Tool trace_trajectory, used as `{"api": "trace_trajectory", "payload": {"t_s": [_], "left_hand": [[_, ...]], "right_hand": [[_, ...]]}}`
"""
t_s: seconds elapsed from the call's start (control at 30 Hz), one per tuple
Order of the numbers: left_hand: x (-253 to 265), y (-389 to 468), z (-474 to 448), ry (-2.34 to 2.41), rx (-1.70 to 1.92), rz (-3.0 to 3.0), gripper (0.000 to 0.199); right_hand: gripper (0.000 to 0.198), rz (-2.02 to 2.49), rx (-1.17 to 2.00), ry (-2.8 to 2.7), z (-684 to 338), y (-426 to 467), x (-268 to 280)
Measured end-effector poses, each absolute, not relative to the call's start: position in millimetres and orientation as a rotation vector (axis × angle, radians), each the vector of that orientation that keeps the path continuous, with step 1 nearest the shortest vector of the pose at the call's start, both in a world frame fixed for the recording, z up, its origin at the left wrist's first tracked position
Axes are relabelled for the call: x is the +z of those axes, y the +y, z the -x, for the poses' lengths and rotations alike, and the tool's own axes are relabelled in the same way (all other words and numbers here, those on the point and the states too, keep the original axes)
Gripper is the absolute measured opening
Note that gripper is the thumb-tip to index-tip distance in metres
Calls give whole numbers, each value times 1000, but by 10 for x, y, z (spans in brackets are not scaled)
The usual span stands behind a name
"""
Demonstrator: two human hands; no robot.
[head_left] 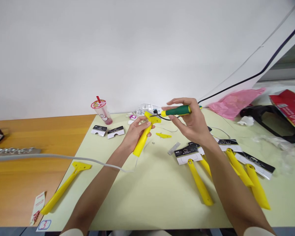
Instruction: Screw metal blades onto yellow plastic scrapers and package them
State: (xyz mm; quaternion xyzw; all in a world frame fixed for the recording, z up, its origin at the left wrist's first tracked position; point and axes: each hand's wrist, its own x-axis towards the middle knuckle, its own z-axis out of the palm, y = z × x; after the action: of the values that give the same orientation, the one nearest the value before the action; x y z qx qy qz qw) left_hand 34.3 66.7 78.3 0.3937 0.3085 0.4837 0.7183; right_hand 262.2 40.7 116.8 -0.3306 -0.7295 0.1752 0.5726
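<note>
Pinching the scraper near its head, the left hand held it above the table; long axis slanted, head far and right. The right hand, fingers partly spread, gripped the screwdriver, tip leftward at that head. Corner tag read "3"; print on cards was too small. Front edge lay well apart.

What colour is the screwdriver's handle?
Green and yellow; the screwdriver handle shows best in the head view.

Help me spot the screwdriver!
Find the pale green tabletop. Above it, the bare right hand holds the green and yellow screwdriver. Its dark green colour sets it apart from the yellow plastic T-shaped scraper in the left hand.
</note>
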Motion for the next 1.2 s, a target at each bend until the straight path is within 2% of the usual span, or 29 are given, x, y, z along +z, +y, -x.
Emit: {"api": "trace_trajectory", "payload": {"t_s": [0.07,0.13,0.23,0.3,0.4,0.47,0.6,0.7,0.77,0.93,1.03,1.2], "left_hand": [[802,649,-346,673,1058,-886,49],[816,634,-349,667,1056,-898,49],[813,631,-350,674,1082,-894,49],[805,638,-349,674,1092,-887,49],[810,644,-344,659,1086,-898,48],[827,644,-337,660,1095,-905,49],[870,652,-308,688,1133,-915,50],[893,658,-286,691,1134,-950,49],[907,659,-278,691,1139,-963,49],[947,656,-267,714,1164,-952,50],[960,652,-261,709,1166,-973,50],[935,645,-262,713,1222,-1034,46]], "right_hand": [[34,796,328,-1642,-2613,411,1164],[37,806,263,-1586,-2600,421,1159],[46,752,377,-1617,-2576,435,1155],[45,728,427,-1627,-2562,442,1147],[37,800,289,-1553,-2554,452,1130],[38,844,239,-1547,-2554,450,1127],[42,778,388,-1651,-2544,425,1144],[32,847,247,-1605,-2532,417,1150],[33,898,179,-1573,-2524,416,1148],[37,768,372,-1649,-2484,402,1147],[29,771,293,-1574,-2438,406,1134],[41,923,88,-1397,-2320,397,1097]]}}
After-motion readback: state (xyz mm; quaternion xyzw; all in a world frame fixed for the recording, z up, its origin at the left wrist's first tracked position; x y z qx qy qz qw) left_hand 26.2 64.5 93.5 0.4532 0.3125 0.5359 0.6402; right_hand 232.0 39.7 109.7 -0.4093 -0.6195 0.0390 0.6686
